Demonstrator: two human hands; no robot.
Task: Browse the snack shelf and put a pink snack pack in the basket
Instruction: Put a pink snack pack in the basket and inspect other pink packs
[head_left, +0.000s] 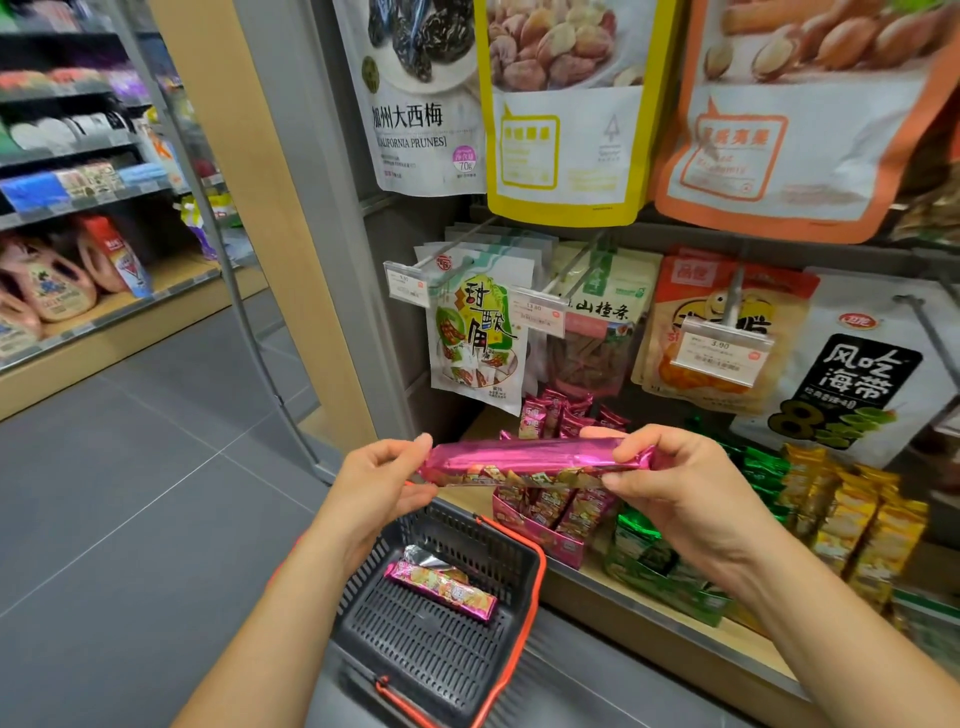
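I hold a long shiny pink snack pack (524, 458) level in front of the shelf, above the basket. My left hand (379, 483) pinches its left end and my right hand (670, 483) pinches its right end. Below hangs a dark plastic basket (519, 566) with orange handles, apparently from my left forearm. A second pink snack pack (441, 584) lies inside it on the bottom. Behind the held pack, a pink display box (545, 525) on the low shelf holds several more pink packs.
Green packs (649, 551) and yellow packs (852, 519) fill the shelf to the right. Snack bags hang on pegs above, with price tags (722, 353) sticking out. The wooden shelf edge (649, 618) runs past the basket. Grey floor and another aisle lie to the left.
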